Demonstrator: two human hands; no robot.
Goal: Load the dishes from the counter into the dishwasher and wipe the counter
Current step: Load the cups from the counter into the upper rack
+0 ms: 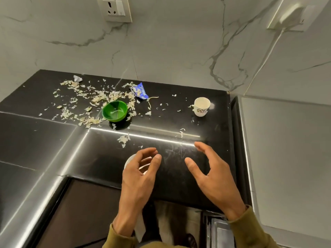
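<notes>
left hand [141, 173] over cup [129, 160]; right hand [213, 173] open

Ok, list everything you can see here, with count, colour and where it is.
Round green plastic bowl: one, green, upright at counter middle, scraps around it.
White floral ceramic cup: one, white, upright at back right.
Crumpled blue wrapper: one, blue, behind the bowl.
Pale peel scraps: many, off-white, strewn over the counter's back left.
Small white dish: one, white, mostly hidden under the left hand.
Glossy black stone counter: one, black.
Wall sockets: two, cream.
Left hand: hovering, fingers loosely curled.
Right hand: open, hovering.
</notes>
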